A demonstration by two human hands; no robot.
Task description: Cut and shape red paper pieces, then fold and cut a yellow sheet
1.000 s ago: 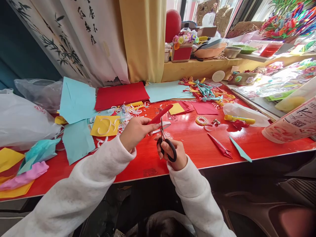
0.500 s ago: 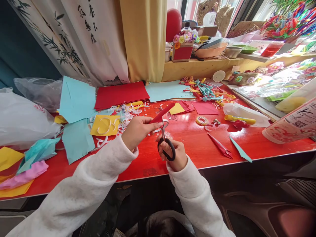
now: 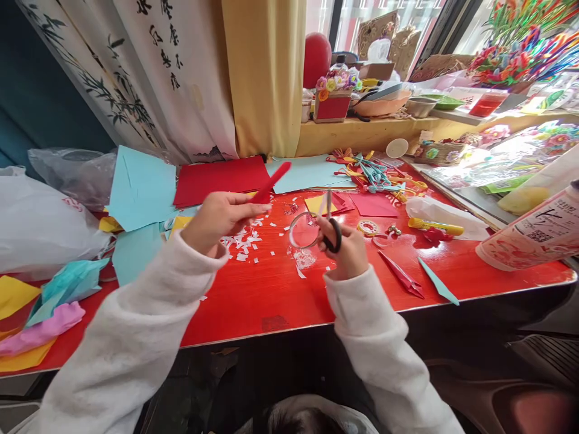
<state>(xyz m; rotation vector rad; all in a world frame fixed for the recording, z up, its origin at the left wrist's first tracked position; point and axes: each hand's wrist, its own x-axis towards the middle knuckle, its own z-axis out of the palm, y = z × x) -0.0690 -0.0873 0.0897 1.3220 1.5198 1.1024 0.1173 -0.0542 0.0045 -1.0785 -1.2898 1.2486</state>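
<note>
Left of a yellow tape roll (image 3: 362, 227) on the counter (image 3: 235, 319), the left hand (image 3: 211, 222) pinches a red strip (image 3: 274, 181); the right hand (image 3: 349, 254) grips scissors (image 3: 338, 232) beside a pale ring (image 3: 292, 234)

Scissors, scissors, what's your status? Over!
Left hand: pinching red strip. Right hand: holding scissors, tape ring alongside. White scraps scattered on red table.

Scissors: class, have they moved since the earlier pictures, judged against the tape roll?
Yes: the scissors have moved right, closer to the tape roll.
</note>
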